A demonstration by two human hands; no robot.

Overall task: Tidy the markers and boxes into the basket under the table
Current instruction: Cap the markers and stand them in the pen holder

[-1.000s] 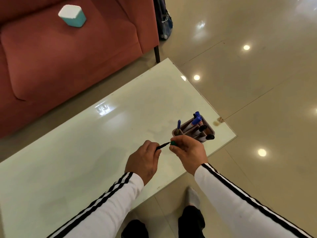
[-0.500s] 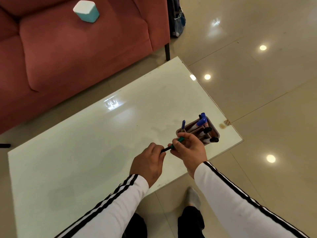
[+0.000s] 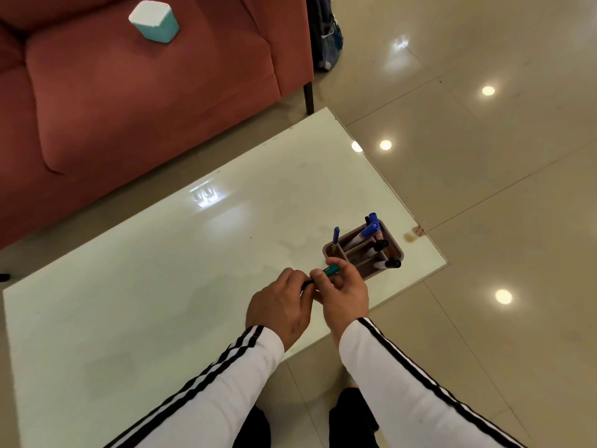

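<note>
A green marker is held between both hands over the near right part of the white glass table. My left hand grips its dark end; my right hand pinches the green part. Just beyond my right hand stands a brown divided holder with several blue and black markers sticking out of it. No basket shows in this view.
A red sofa runs along the table's far side, with a teal and white box on its seat. A dark bag leans by the sofa's end. Shiny tiled floor lies to the right, and my legs are below the table's near edge.
My hands have come closer together on the green marker, so less of it shows. The camera has shifted, bringing more of the sofa and table into view.
</note>
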